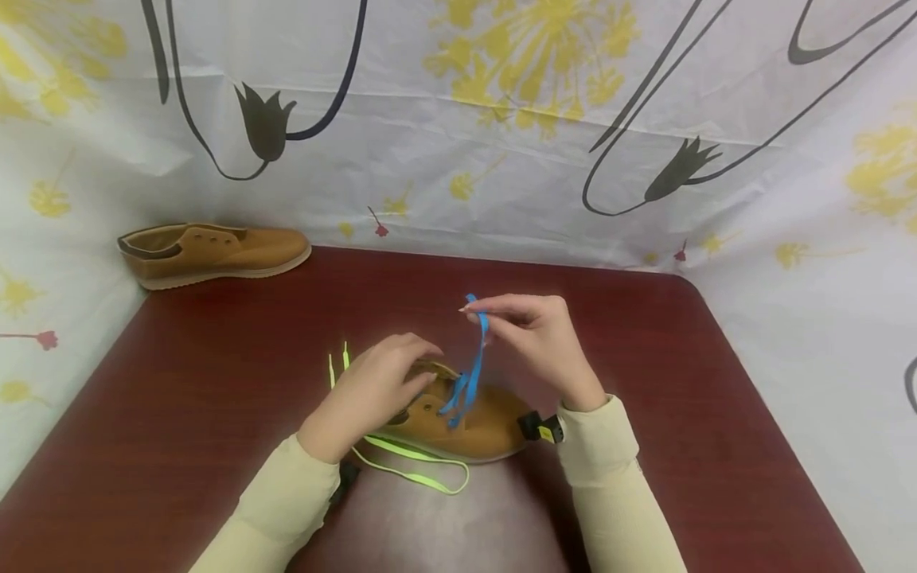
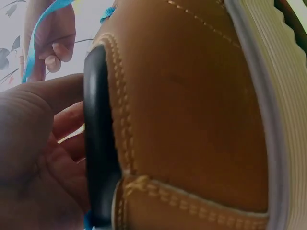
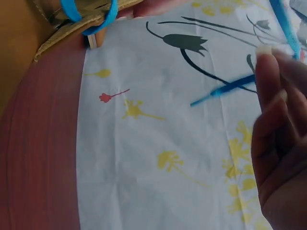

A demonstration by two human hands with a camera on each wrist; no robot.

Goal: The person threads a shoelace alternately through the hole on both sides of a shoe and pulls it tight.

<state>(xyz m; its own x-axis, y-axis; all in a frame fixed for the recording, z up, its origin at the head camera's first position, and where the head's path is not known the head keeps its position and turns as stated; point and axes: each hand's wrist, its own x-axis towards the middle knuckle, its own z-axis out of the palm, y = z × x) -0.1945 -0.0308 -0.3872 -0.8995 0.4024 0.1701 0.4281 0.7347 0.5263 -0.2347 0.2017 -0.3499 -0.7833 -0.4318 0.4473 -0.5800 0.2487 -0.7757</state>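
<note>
A tan leather shoe (image 1: 494, 418) lies on the table below both hands, toe to the right. My right hand (image 1: 540, 338) pinches a blue shoelace (image 1: 474, 370) between thumb and fingertips, raised above the shoe. The lace runs down to the eyelets, and its loose tip (image 3: 206, 100) sticks out past the fingers in the right wrist view. My left hand (image 1: 372, 390) reaches over the shoe opening and grips the far eyelet flap (image 3: 91, 19). In the left wrist view the thumb (image 2: 62, 93) lies beside the dark-lined collar (image 2: 100, 139); part of the fingers is hidden.
A neon yellow-green lace (image 1: 423, 477) lies beside and partly under the shoe, its tips left of my left hand. Another tan shoe (image 1: 236, 253), its eyelets unlaced, stands at the back left of the dark red table (image 1: 215, 358). Patterned white sheeting (image 1: 430, 143) surrounds the table.
</note>
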